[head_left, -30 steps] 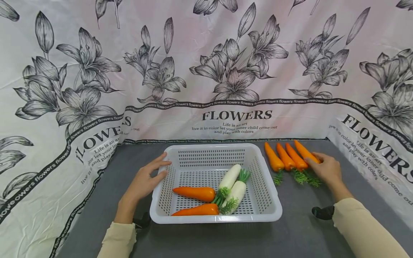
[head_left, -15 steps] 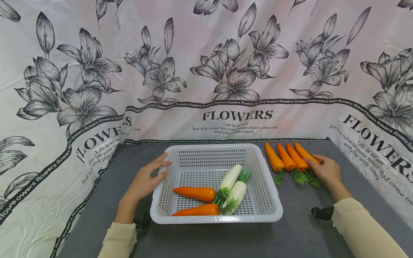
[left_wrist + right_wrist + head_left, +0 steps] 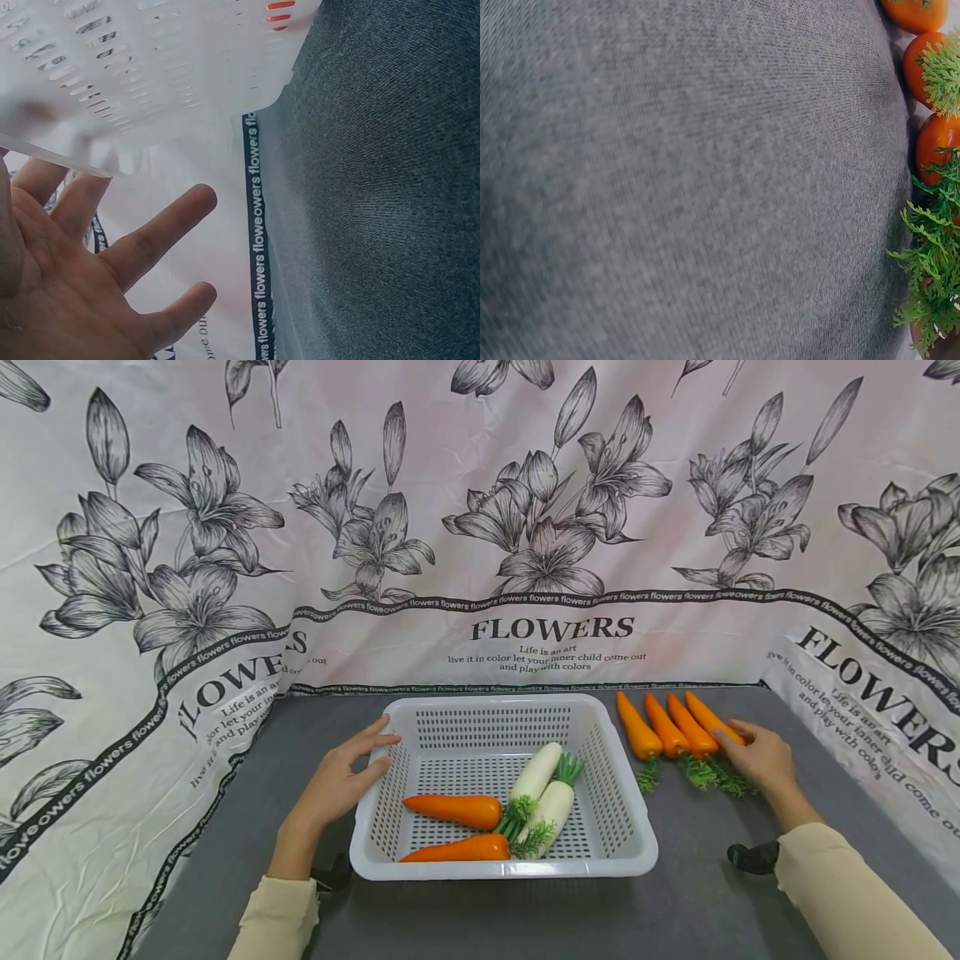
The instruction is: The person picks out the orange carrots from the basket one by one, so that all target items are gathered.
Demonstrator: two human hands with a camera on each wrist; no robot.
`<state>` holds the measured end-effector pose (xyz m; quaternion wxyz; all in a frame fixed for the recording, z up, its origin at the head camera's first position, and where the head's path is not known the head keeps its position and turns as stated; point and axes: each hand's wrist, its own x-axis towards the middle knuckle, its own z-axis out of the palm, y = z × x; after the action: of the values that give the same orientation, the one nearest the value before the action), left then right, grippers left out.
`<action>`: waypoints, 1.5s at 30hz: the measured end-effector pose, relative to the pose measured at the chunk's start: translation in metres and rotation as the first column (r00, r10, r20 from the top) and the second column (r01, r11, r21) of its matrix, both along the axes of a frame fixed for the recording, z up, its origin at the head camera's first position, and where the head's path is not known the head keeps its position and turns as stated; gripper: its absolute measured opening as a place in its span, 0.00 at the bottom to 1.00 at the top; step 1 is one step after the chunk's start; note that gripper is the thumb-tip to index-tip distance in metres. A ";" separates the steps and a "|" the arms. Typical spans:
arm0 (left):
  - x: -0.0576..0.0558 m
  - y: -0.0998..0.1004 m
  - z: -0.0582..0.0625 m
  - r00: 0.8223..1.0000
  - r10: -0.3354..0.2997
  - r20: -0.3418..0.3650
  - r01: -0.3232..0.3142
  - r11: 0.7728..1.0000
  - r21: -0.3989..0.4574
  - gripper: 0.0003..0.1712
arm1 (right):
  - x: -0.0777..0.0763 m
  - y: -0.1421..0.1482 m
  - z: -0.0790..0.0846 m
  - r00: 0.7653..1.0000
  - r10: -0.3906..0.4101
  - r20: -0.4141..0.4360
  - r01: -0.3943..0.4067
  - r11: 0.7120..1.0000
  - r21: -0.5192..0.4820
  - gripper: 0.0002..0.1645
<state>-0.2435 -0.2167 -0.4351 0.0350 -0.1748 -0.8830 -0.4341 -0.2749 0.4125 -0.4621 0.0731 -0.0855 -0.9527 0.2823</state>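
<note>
Carrot [image 3: 703,712] lies on the table [image 3: 690,868], at the right end of a row to the right of the basket [image 3: 502,868], its thick end pinched by the right hand [image 3: 765,762]. Its tip has dropped slightly in the last second, now about level with the tips of the three others [image 3: 663,727] beside it; I read that as settling into line rather than lifting. The left hand [image 3: 337,781] is unmoved, fingers spread at the basket's left rim, some apparently touching. Inside, two more carrots [image 3: 457,811] and two radishes [image 3: 537,771] lie as they were.

The cloth [image 3: 382,652] reads "FLOWERS", then "Life is an art / live it in color let your inner child come out / and play with colors"; its dark band repeats "flowers". I can make out no brand on the basket.
</note>
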 end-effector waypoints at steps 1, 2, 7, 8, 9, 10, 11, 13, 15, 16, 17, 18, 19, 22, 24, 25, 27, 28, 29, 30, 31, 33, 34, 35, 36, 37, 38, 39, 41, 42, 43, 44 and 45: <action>0.000 0.000 0.000 1.000 0.000 0.000 0.000 1.000 -0.001 0.23 | 0.000 0.000 0.001 1.000 0.001 0.003 -0.001 1.000 0.001 0.42; 0.000 0.000 0.000 1.000 0.000 0.000 0.000 1.000 0.000 0.23 | 0.001 0.000 0.001 1.000 0.002 0.002 -0.002 1.000 0.003 0.42; 0.000 0.000 0.000 1.000 0.001 0.000 -0.001 1.000 0.002 0.23 | 0.002 0.001 0.003 0.999 0.009 -0.040 -0.008 1.000 0.015 0.42; 0.000 0.000 0.000 1.000 0.001 -0.002 -0.001 1.000 0.002 0.23 | 0.002 0.001 0.003 0.998 0.014 -0.055 -0.014 1.000 0.015 0.41; 0.000 0.000 0.000 1.000 0.000 -0.004 0.000 1.000 0.000 0.23 | 0.002 0.002 0.004 0.998 0.017 -0.068 -0.016 1.000 0.013 0.41; 0.000 0.000 0.000 1.000 -0.001 -0.004 0.001 1.000 0.002 0.23 | 0.001 0.001 0.005 0.996 0.021 -0.085 -0.020 1.000 0.012 0.41; 0.000 0.000 0.000 1.000 -0.003 -0.005 0.003 1.000 0.004 0.23 | 0.001 0.001 0.007 0.995 0.022 -0.101 -0.021 1.000 0.011 0.41; 0.000 0.000 0.000 1.000 -0.006 -0.004 0.006 1.000 0.008 0.23 | 0.000 -0.001 0.012 0.992 0.016 -0.128 -0.015 1.000 0.006 0.41; 0.001 0.000 0.000 1.000 -0.009 -0.001 0.009 1.000 0.014 0.23 | -0.002 -0.004 0.019 0.989 0.012 -0.148 -0.012 1.000 0.003 0.41; 0.001 0.000 0.001 1.000 -0.010 0.001 0.010 1.000 0.016 0.23 | -0.003 -0.007 0.023 0.987 0.011 -0.162 -0.010 1.000 0.007 0.41; 0.001 0.000 0.001 1.000 -0.010 0.001 0.010 1.000 0.016 0.23 | -0.004 -0.009 0.027 0.985 0.015 -0.174 -0.013 1.000 0.008 0.41; 0.001 0.000 0.001 1.000 -0.010 0.002 0.010 1.000 0.015 0.23 | -0.005 -0.012 0.032 0.982 0.020 -0.185 -0.018 1.000 0.009 0.41; 0.001 0.000 0.001 1.000 -0.009 0.002 0.009 1.000 0.014 0.23 | -0.006 -0.015 0.036 0.980 0.025 -0.195 -0.023 1.000 0.012 0.41; 0.002 0.000 0.002 1.000 -0.007 0.002 0.007 1.000 0.010 0.23 | -0.010 -0.029 0.051 0.967 0.065 -0.248 -0.061 0.998 0.025 0.39; 0.002 0.000 0.002 1.000 -0.007 0.002 0.007 1.000 0.008 0.23 | -0.012 -0.042 0.062 0.957 0.097 -0.272 -0.091 0.995 0.033 0.38; 0.002 0.000 0.002 1.000 -0.006 0.001 0.006 1.000 0.007 0.23 | -0.013 -0.049 0.068 0.951 0.116 -0.287 -0.110 0.993 0.036 0.37; 0.003 0.000 0.002 1.000 -0.004 0.000 0.004 1.000 0.005 0.23 | -0.014 -0.065 0.079 0.937 0.159 -0.311 -0.158 0.987 0.031 0.35; 0.002 0.000 0.002 1.000 -0.004 0.000 0.004 1.000 0.005 0.23 | -0.014 -0.073 0.085 0.931 0.178 -0.317 -0.178 0.984 0.031 0.35; 0.002 0.000 0.002 1.000 -0.004 0.001 0.004 1.000 0.005 0.23 | -0.014 -0.081 0.090 0.927 0.195 -0.320 -0.197 0.980 0.026 0.34; 0.003 0.001 0.002 1.000 -0.003 0.002 0.003 1.000 0.005 0.23 | -0.014 -0.089 0.095 0.920 0.217 -0.325 -0.223 0.975 0.021 0.34; 0.003 0.000 0.002 1.000 -0.003 0.003 0.003 1.000 0.005 0.23 | -0.014 -0.097 0.098 0.913 0.239 -0.330 -0.247 0.969 0.017 0.34; 0.003 0.000 0.002 1.000 -0.003 0.004 0.003 1.000 0.005 0.23 | -0.013 -0.113 0.105 0.901 0.280 -0.331 -0.292 0.956 0.013 0.33; 0.003 0.000 0.002 1.000 -0.004 0.005 0.004 1.000 0.007 0.23 | -0.013 -0.121 0.107 0.895 0.297 -0.331 -0.310 0.951 0.014 0.33; 0.003 0.000 0.002 1.000 -0.004 0.004 0.004 1.000 0.007 0.23 | -0.013 -0.128 0.109 0.886 0.319 -0.336 -0.333 0.943 0.016 0.33; 0.003 0.000 0.001 1.000 -0.004 0.003 0.004 1.000 0.007 0.23 | -0.013 -0.135 0.111 0.874 0.343 -0.344 -0.357 0.934 0.023 0.32; 0.002 0.000 0.001 1.000 -0.005 0.002 0.005 1.000 0.006 0.23 | -0.013 -0.142 0.113 0.861 0.365 -0.354 -0.382 0.924 0.024 0.32; 0.002 -0.001 0.001 1.000 -0.005 0.002 0.005 1.000 0.007 0.23 | -0.013 -0.149 0.114 0.852 0.385 -0.355 -0.404 0.915 0.024 0.31; 0.002 -0.001 0.001 1.000 -0.005 0.004 0.005 1.000 0.008 0.23 | -0.014 -0.156 0.115 0.841 0.404 -0.360 -0.423 0.906 0.028 0.31; 0.002 -0.001 0.001 1.000 -0.007 0.001 0.007 1.000 0.004 0.23 | -0.014 -0.169 0.116 0.814 0.443 -0.375 -0.468 0.883 0.029 0.30; 0.002 -0.001 0.001 1.000 -0.007 0.003 0.007 1.000 0.005 0.23 | -0.015 -0.175 0.116 0.803 0.462 -0.377 -0.489 0.872 0.027 0.30; 0.001 -0.001 0.001 1.000 -0.007 0.003 0.007 1.000 0.004 0.23 | -0.015 -0.181 0.116 0.792 0.480 -0.377 -0.508 0.861 0.029 0.30; 0.001 -0.001 0.001 1.000 -0.007 0.005 0.007 1.000 0.005 0.23 | -0.015 -0.187 0.116 0.782 0.499 -0.374 -0.528 0.849 0.028 0.30; 0.001 -0.001 0.001 1.000 -0.007 0.003 0.007 1.000 0.003 0.23 | -0.016 -0.193 0.116 0.769 0.519 -0.373 -0.548 0.836 0.033 0.29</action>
<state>-0.2422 -0.2177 -0.4339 0.0323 -0.1772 -0.8819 -0.4357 -0.2908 0.2198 -0.3463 0.1631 0.2400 -0.8950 0.3388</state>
